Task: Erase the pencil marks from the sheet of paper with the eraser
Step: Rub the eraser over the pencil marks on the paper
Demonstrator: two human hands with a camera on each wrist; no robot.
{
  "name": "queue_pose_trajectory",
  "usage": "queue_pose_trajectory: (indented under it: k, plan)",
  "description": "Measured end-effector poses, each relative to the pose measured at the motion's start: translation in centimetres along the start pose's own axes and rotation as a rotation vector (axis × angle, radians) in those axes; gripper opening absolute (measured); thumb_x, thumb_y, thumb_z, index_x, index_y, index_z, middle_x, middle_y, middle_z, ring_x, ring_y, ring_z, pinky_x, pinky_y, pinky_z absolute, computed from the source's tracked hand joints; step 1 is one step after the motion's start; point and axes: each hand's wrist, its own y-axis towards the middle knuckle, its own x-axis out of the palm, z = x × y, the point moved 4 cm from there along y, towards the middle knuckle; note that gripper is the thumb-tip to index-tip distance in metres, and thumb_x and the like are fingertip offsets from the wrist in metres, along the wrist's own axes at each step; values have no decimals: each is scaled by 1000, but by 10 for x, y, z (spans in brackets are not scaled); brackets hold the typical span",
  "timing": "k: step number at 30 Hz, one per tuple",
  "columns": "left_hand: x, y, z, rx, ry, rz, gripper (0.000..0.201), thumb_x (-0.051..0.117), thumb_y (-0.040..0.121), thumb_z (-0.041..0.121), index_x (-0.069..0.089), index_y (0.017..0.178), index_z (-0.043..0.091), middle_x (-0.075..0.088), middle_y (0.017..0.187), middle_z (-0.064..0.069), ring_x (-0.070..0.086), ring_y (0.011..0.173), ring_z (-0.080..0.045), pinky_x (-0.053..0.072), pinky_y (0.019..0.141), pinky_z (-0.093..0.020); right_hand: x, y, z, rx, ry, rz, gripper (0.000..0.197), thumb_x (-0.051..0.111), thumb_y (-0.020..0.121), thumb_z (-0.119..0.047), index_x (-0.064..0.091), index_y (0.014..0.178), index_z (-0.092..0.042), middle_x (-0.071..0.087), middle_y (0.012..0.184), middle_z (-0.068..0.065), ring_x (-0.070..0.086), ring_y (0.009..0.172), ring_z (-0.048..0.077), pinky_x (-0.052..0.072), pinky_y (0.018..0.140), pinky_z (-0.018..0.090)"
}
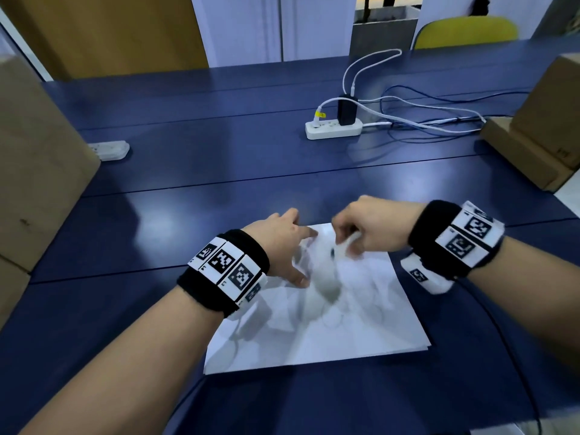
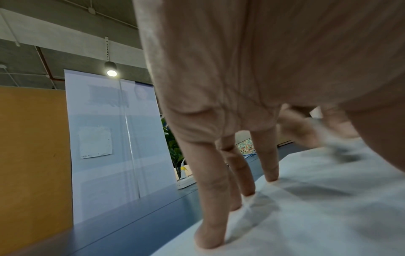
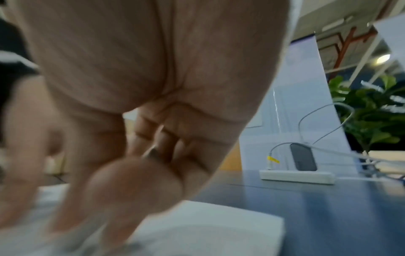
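While the sheet of paper point(image 1: 361, 315) lies flat on the blue table point(image 1: 188, 171), it is pinned at its far left part by the left hand point(image 1: 282, 243), whose straight, spread fingers point(image 2: 210, 216) are pressed tip-down on it. A white eraser point(image 1: 343, 246), blurred, is pinched in the curled grip of the right hand point(image 1: 373, 227), wrist raised, and is held against the paper's far edge.

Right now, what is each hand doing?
Left hand: open, straight fingers pressing the paper down.
Right hand: fingers curled, gripping the eraser on the paper.
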Motion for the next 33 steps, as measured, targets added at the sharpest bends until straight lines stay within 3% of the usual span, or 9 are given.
queue_pose_trajectory:
  k: [3,7,10,12,15,21,24,27,33]
  plan:
    - [0,2,1,1,24,-28,99,75,67,65,26,149,39,36,124,0,42,109,-24,49,83,-40,15,-7,-8,-30,63,-192,14,77,71,-24,67,80,-27,72,78,-5,67,73,23,59,63,41]
    - [-2,3,3,-6,21,-37,98,74,68,64,23,149,43,36,123,1,42,109,-24,43,76,-35,-10,11,8,65,-80,83,15,71,78,-19,62,84,-29,69,92,-4,64,91,22,56,79,41]
    - [-3,3,4,-15,18,-21,96,71,68,69,25,149,44,37,122,1,42,110,-24,45,78,-36,-13,7,11,71,-64,134,13,70,80,-18,60,83,-27,66,83,-9,64,89,21,55,75,36]
    - [-2,3,5,-25,10,-11,96,68,66,74,29,147,42,38,120,2,43,108,-23,47,80,-37,-1,-3,1,9,-3,-4,20,75,77,-17,60,79,-30,62,72,-13,65,77,20,55,68,33]
    - [-2,4,8,-39,24,-14,102,69,60,79,31,147,39,39,118,3,43,107,-24,50,79,-39,15,-12,-11,-46,60,-217,23,78,71,-18,63,72,-36,66,71,-9,68,70,25,60,59,41]
    - [-2,1,8,-39,24,0,99,68,62,78,31,147,41,38,116,4,43,108,-22,46,75,-36,-17,11,5,45,-58,147,22,71,81,-20,53,76,-31,60,79,-11,58,86,21,52,74,34]
    - [-2,1,7,-31,25,14,99,67,62,79,31,146,41,37,114,4,44,109,-21,41,70,-33,-4,1,1,4,-22,-13,25,75,75,-18,56,72,-34,62,70,-18,64,81,21,54,72,34]
    - [-3,1,7,-26,28,31,100,66,59,82,34,145,42,35,107,7,46,109,-20,39,68,-33,14,-10,-7,-31,43,-223,24,77,70,-21,63,71,-41,66,72,-20,69,76,28,59,70,47]
    - [-4,-3,4,-29,33,22,99,71,56,78,45,140,33,43,111,6,55,98,-19,50,68,-34,-17,7,5,68,-62,169,13,68,76,-17,59,77,-27,67,81,-8,65,86,22,55,75,38]
